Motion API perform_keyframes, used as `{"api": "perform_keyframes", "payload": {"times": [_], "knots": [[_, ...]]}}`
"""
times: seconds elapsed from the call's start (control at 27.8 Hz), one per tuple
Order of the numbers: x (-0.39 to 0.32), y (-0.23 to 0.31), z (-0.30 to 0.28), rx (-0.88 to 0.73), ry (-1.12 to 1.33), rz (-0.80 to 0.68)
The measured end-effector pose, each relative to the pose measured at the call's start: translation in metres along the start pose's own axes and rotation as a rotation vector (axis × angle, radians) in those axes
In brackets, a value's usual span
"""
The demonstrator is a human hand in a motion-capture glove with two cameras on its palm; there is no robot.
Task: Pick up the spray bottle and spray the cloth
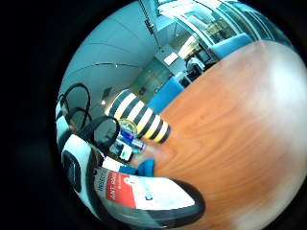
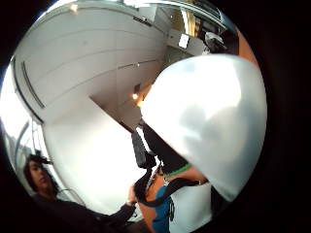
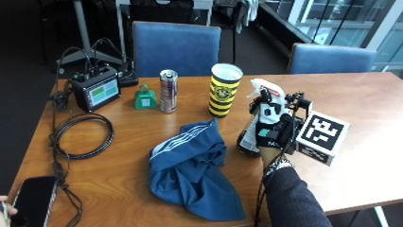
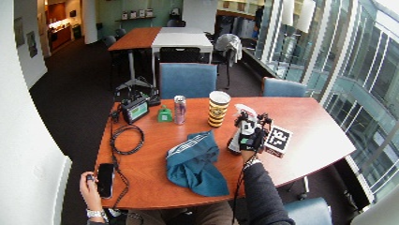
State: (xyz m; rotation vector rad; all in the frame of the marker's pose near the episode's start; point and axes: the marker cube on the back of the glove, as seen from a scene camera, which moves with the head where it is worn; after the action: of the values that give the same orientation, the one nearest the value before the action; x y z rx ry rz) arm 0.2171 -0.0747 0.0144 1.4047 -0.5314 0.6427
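Fingers of the gloved right hand [image 3: 272,132] are curled round the body of the white spray bottle [image 3: 264,111], which stands upright, its base at or only just off the wooden table [image 3: 353,99], toward the table's right half and nearer the person's edge than the far one. I cannot tell from where I stand whether a finger is on the trigger yet. The nozzle head points roughly toward the far left, over the blue cloth [image 3: 192,170], which lies crumpled just beside the bottle, spread toward the near edge of the table.

Behind the bottle, toward the far edge, stands a yellow-and-black striped cup [image 3: 224,90], then a slim drinks can [image 3: 167,91] and a small green bell-shaped object [image 3: 145,97]. A small monitor [image 3: 96,89] sits near the far left corner with a coil of black cable [image 3: 82,135] in front of it, and a phone [image 3: 31,201] lies at the near left corner.

To my eye the pick-up is under way: the bottle is gripped but hardly raised. Next it wants lifting, the nozzle tipped down at the cloth, and a finger brought onto the trigger before squeezing, keeping the spray off the monitor.
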Motion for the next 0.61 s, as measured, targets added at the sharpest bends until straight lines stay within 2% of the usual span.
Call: {"api": "perform_keyframes", "payload": {"times": [0.22,0.4,0.61], "knots": [[-0.013,-0.011,-0.003,0.042,-0.013,-0.057],[-0.008,-0.012,0.011,0.042,-0.016,-0.046],[0.004,-0.003,0.033,-0.030,-0.018,-0.038]]}}
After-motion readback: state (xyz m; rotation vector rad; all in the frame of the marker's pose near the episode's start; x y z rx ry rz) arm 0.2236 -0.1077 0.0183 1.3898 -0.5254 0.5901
